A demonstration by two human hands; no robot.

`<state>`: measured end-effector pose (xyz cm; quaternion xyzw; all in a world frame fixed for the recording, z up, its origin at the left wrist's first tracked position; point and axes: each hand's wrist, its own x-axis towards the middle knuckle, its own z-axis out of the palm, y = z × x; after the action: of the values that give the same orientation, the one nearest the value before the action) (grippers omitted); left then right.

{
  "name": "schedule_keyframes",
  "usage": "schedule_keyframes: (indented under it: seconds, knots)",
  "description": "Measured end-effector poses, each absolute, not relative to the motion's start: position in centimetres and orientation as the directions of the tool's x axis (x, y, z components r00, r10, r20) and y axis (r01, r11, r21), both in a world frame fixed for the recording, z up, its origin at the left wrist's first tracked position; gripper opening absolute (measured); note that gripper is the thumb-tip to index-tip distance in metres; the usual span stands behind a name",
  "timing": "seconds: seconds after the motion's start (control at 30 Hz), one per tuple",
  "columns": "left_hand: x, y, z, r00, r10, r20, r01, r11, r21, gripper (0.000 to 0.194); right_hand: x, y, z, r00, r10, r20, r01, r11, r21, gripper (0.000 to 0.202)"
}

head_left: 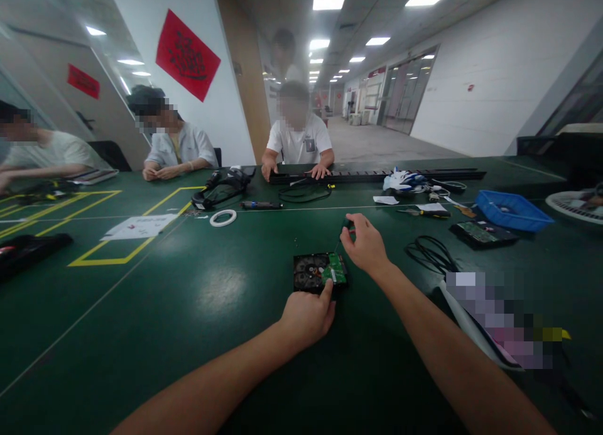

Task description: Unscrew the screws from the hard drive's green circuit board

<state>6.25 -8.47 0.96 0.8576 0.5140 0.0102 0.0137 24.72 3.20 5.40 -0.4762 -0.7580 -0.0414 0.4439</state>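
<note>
A hard drive (pixel 308 273) lies on the green table, its green circuit board (pixel 335 265) facing up. My left hand (pixel 308 315) is at its near edge, with the index finger pressed on the board and the other fingers curled; the thumb's grip is partly hidden. Between the fingertips of my right hand (pixel 366 243) is a small screwdriver (pixel 347 224) with a dark handle. Its thin shaft slants down to the far right part of the board. Whether the tip sits in a screw is too small to tell.
To the right are a second hard drive (pixel 485 232), a blue tray (pixel 513 210), a black cable (pixel 431 254) and pliers (pixel 426 214). A white ring (pixel 223 218) and a dark pen-like tool (pixel 261 205) lie ahead. Across the table, a person (pixel 299 139) touches a long black rail (pixel 358 175).
</note>
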Motion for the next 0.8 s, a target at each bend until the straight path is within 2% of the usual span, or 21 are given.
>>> schedule_keyframes:
  seconds: [0.43,0.8]
  knots:
    - [6.32,-8.54,1.12,0.477,0.879,-0.007,0.878,-0.477,0.044,0.059,24.83,3.18,5.54,-0.142,0.672,0.727,0.774,0.533,-0.342,0.031]
    - [6.24,-8.49,1.3,0.478,0.879,-0.009,0.878,-0.477,0.052,0.058,24.62,3.2,5.39,-0.142,0.687,0.713,0.753,0.542,-0.372,0.029]
